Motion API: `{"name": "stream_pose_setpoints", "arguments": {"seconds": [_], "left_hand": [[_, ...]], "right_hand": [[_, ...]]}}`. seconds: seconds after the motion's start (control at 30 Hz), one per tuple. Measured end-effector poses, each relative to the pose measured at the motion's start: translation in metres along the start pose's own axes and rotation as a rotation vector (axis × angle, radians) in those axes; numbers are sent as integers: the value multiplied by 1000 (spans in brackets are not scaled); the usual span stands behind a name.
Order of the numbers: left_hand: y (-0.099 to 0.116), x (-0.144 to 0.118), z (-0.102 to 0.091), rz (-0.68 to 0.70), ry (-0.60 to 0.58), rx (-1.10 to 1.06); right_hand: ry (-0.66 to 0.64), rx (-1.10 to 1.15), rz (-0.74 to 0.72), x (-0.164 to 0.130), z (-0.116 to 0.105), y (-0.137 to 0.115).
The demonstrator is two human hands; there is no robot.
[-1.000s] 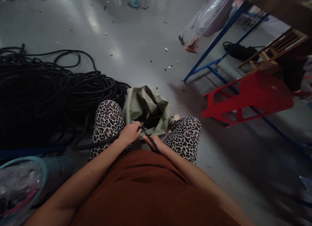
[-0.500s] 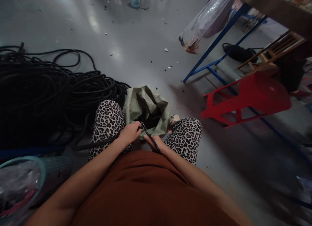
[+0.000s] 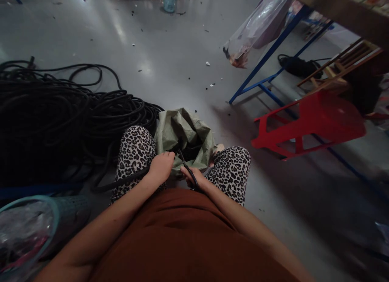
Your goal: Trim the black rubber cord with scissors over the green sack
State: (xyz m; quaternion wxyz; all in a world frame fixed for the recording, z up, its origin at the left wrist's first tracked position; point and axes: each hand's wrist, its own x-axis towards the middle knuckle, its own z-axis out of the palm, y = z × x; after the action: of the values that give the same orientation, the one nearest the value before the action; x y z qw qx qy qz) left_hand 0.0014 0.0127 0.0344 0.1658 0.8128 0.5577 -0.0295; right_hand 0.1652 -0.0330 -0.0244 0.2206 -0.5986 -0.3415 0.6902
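Observation:
My left hand point(image 3: 162, 165) is closed around a thick black rubber cord point(image 3: 124, 180), which runs back over my left thigh toward the pile. In my right hand point(image 3: 194, 177) is a pair of scissors point(image 3: 190, 171) with black handles, their blades pointing up and left beside the cord's end. Both hands are over the near rim of an olive-green woven sack point(image 3: 202, 128) between my knees. Dark pieces point(image 3: 193, 150) lie inside the sack; their exact shape is hard to make out.
A big heap of black cord point(image 3: 75, 99) lies at left. Near it stands a teal basket point(image 3: 54, 217) holding clear plastic. To the right are a red plastic stool point(image 3: 322, 116), a blue-legged table point(image 3: 255, 71) and a hanging plastic bag point(image 3: 258, 26). Small scraps dot the grey floor.
The scissors and my left hand have shifted slightly, with a little more gap between the hands. My left hand still grips the cord. The view has tilted a little.

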Motion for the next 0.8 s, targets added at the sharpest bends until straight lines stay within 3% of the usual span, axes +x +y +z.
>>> {"name": "stream_pose_setpoints", "arguments": {"seconds": [0.23, 0.4, 0.5, 0.57, 0.63, 0.73, 0.8], "left_hand": [[3, -7, -18, -72, 16, 72], [-17, -10, -53, -144, 188, -66], [-50, -11, -93, -331, 405, -94], [-77, -12, -127, -440, 629, -61], [-100, -11, -166, -450, 843, -11], [-115, -2, -227, -240, 992, 0], [-106, 14, -260, -94, 1112, 16]], "right_hand": [[-53, 16, -8, 7, -3, 10], [-50, 15, -4, 13, -5, 16], [-46, 27, 9, 13, -5, 17], [-42, 28, 17, 14, -4, 16], [-40, 17, 23, 15, -3, 15], [-51, 1, 24, 17, -1, 15], [-56, -13, 13, 20, 1, 17]]}}
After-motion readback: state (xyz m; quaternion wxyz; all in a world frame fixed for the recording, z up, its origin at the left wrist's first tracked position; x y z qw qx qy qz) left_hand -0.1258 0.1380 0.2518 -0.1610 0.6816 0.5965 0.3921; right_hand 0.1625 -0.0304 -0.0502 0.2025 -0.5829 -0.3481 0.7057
